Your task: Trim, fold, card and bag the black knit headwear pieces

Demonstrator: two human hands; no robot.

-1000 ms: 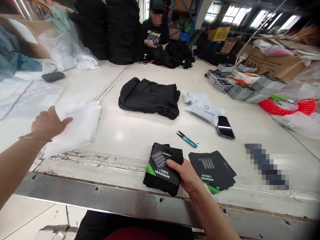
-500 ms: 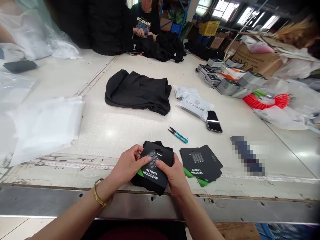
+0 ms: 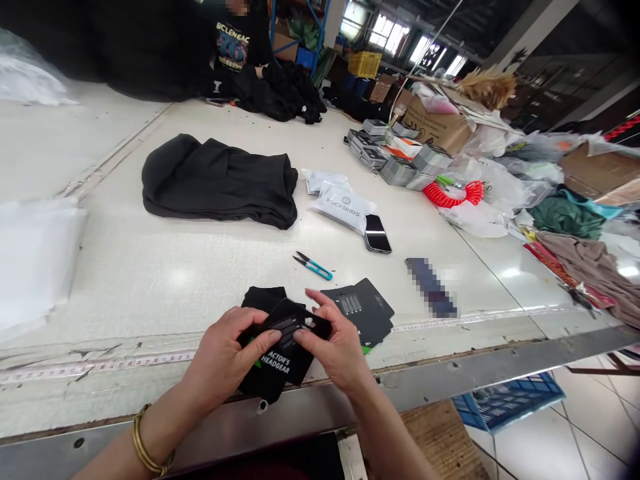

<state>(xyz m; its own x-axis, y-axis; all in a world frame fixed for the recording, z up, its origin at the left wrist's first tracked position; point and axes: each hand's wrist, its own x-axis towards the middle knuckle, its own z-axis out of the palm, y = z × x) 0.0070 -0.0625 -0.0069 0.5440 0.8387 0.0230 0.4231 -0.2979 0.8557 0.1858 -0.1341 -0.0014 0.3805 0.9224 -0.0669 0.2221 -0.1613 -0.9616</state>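
Note:
A black header card (image 3: pixel 278 363) printed "ACTOR'S HEADGEAR" is pinched between both hands, its top edge tilted and bowed up. My left hand (image 3: pixel 227 347) grips its left side, thumb on the front. My right hand (image 3: pixel 337 343) grips the upper right, thumb on the front and index finger raised off it. Behind and below the card lies folded black fabric (image 3: pixel 263 295), partly covered by the card and my hands. Right of my right hand is a fanned stack of similar cards (image 3: pixel 373 320), partly hidden. Blue-handled thread snips (image 3: pixel 315 267) lie just beyond.
Farther off are a folded black fabric pile (image 3: pixel 220 183), white ROCKBROS packets (image 3: pixel 343 207) and a phone (image 3: pixel 377 235). White plastic bags (image 3: pixel 37 267) lie left. Boxed stacks (image 3: pixel 397 170) and a red coiled hose (image 3: pixel 453 195) stand right. A person (image 3: pixel 235 47) sits across the table.
The view has swung right, so the table things sit farther left. The card, flatter before, is now tilted with its top bowed, and my right index finger has lifted.

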